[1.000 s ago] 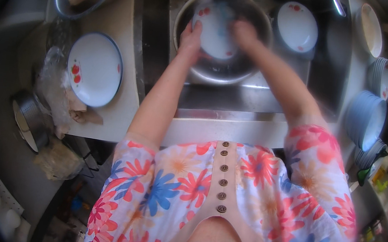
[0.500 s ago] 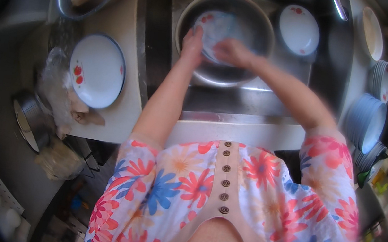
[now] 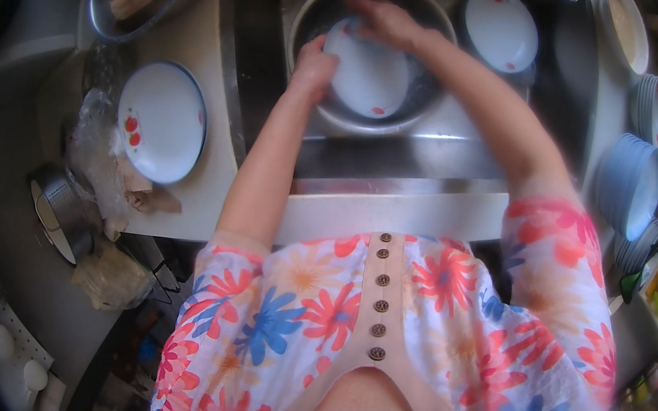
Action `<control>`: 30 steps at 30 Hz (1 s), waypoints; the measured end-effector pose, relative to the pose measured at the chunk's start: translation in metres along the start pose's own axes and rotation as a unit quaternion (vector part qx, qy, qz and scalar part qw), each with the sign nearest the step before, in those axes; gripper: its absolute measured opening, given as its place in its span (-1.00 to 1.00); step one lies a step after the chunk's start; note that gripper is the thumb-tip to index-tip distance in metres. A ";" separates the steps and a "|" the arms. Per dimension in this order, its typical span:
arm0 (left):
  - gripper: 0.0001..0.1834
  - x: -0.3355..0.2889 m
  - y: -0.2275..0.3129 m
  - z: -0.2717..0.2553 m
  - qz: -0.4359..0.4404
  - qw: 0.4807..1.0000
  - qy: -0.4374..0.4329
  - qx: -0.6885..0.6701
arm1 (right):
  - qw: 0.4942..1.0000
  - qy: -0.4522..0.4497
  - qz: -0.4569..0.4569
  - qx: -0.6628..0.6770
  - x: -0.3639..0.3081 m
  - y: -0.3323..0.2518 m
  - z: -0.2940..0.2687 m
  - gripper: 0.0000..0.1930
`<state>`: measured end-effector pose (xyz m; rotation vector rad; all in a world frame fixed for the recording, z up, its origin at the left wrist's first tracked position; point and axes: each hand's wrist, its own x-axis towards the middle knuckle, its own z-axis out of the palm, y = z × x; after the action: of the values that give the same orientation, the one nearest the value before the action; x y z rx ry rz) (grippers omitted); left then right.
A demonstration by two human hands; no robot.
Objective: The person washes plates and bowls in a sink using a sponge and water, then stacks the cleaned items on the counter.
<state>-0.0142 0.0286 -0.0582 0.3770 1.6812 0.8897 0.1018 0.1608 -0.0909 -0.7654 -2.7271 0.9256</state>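
A white oval plate (image 3: 367, 73) with small red motifs is tilted inside a round metal basin (image 3: 433, 111) that stands in the sink. My left hand (image 3: 313, 70) is closed on the plate's left rim. Over the plate's far end is my right hand (image 3: 382, 23), its fingers smeared by motion. Something pale bluish shows below those fingers, too blurred to name. What the right hand holds, if anything, cannot be made out.
Another white plate (image 3: 502, 30) lies right of the basin. On the left counter sits a large plate (image 3: 161, 123), near a clear plastic bag (image 3: 97, 137) and an oval glass-like dish (image 3: 101, 9). Stacked bowls (image 3: 629, 183) and plates (image 3: 651, 111) line the right counter.
My right hand has moved from the plate's near right part up to its far end, uncovering the plate's face. The left hand keeps its hold on the rim. The view has shifted slightly.
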 end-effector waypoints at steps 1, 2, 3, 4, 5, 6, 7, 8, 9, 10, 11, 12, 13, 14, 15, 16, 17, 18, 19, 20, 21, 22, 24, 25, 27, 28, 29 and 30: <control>-0.48 -0.001 0.000 0.000 0.069 0.996 0.016 0.058 | 1.000 0.001 0.000 -0.001 -0.002 -0.002 -0.001 -0.63; -0.48 -0.001 0.000 0.001 0.056 0.997 0.025 0.049 | 0.990 -0.039 0.087 0.109 -0.006 -0.003 -0.004 -0.58; -0.49 -0.003 -0.002 0.001 0.095 0.994 0.047 0.036 | 0.960 -0.045 0.192 0.201 -0.010 -0.004 -0.006 -0.53; -0.50 -0.005 -0.003 0.001 0.146 0.987 0.071 0.018 | 0.944 -0.043 0.211 0.252 -0.018 -0.004 -0.008 -0.49; -0.50 -0.007 -0.004 0.001 0.134 0.988 0.071 0.021 | 0.941 -0.075 0.204 0.260 -0.024 -0.004 -0.010 -0.49; -0.50 -0.009 -0.005 0.001 0.145 0.986 0.072 0.044 | 0.918 -0.044 0.254 0.302 -0.032 -0.004 -0.011 -0.47; -0.49 -0.010 -0.005 0.000 0.177 0.980 0.066 0.064 | 0.893 -0.018 0.291 0.344 -0.038 -0.004 -0.011 -0.46; -0.49 -0.012 -0.005 -0.001 0.161 0.982 0.072 0.066 | 0.891 -0.010 0.300 0.340 -0.045 -0.005 -0.011 -0.46; -0.48 -0.012 -0.003 -0.002 0.172 0.979 0.096 0.053 | 0.864 -0.005 0.337 0.375 -0.052 -0.006 -0.010 -0.47; -0.47 -0.014 -0.002 -0.002 0.183 0.977 0.105 0.040 | 0.836 0.020 0.375 0.399 -0.058 -0.009 -0.008 -0.47; -0.46 -0.013 0.001 -0.003 0.201 0.970 0.136 0.017 | 0.833 0.003 0.373 0.409 -0.062 -0.013 -0.006 -0.47; -0.45 -0.013 0.005 -0.003 0.203 0.970 0.136 -0.008 | 0.746 0.004 0.431 0.508 -0.067 -0.019 -0.002 -0.52; -0.44 -0.013 0.008 -0.003 0.238 0.962 0.132 -0.034 | 0.648 0.024 0.481 0.589 -0.071 -0.026 -0.001 -0.57; -0.44 -0.015 0.011 0.000 0.216 0.967 0.132 -0.029 | 0.627 0.041 0.468 0.622 -0.072 -0.033 0.000 -0.60; -0.43 -0.018 0.013 0.005 0.196 0.969 0.138 -0.060 | 0.624 0.077 0.458 0.629 -0.073 -0.040 0.000 -0.62; -0.42 -0.023 0.016 0.007 0.166 0.973 0.135 -0.083 | 0.620 0.097 0.458 0.629 -0.073 -0.046 -0.004 -0.62; -0.42 -0.029 0.018 0.007 0.176 0.970 0.144 -0.084 | 0.621 0.128 0.459 0.623 -0.072 -0.052 -0.008 -0.61; -0.42 -0.035 0.022 0.007 0.150 0.980 0.125 -0.041 | 0.617 0.129 0.460 0.625 -0.072 -0.054 -0.015 -0.61; -0.39 -0.042 0.025 0.007 0.129 0.987 0.096 -0.002 | 0.652 0.094 0.460 0.595 -0.072 -0.056 -0.022 -0.61; -0.39 -0.051 0.027 0.003 0.122 0.987 0.104 0.001 | 0.690 0.074 0.471 0.545 -0.071 -0.055 -0.030 -0.59; -0.38 -0.059 0.029 -0.003 0.271 0.943 0.121 0.152 | 0.687 0.058 0.460 0.560 -0.072 -0.053 -0.037 -0.59; -0.38 -0.065 0.030 -0.007 0.428 0.847 0.136 0.285 | 0.737 0.028 0.454 0.500 -0.071 -0.051 -0.042 -0.60; -0.43 -0.073 0.030 -0.013 0.407 0.782 0.079 0.465 | 0.780 -0.033 0.436 0.448 -0.069 -0.042 -0.047 -0.61; -0.48 -0.076 0.029 -0.016 0.425 0.661 0.050 0.617 | 0.779 -0.047 0.442 0.443 -0.065 -0.036 -0.048 -0.61; -0.57 -0.069 0.027 -0.014 0.434 0.636 0.048 0.636 | 0.827 -0.109 0.379 0.401 -0.055 -0.023 -0.046 -0.57; -0.58 -0.066 0.025 -0.013 0.434 0.662 0.012 0.611 | 0.845 -0.114 0.406 0.329 -0.052 -0.014 -0.045 -0.50; -0.58 -0.061 0.022 -0.012 0.433 0.686 -0.024 0.584 | 0.824 -0.101 0.370 0.416 -0.047 -0.007 -0.043 -0.45; -0.58 -0.059 0.017 -0.012 0.478 0.689 -0.002 0.545 | 0.790 -0.070 0.376 0.480 -0.039 0.002 -0.045 -0.43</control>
<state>-0.0103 -0.0029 -0.0045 2.2193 1.8119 0.4114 0.1494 0.1659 -0.0566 -1.5160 -1.5052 2.2853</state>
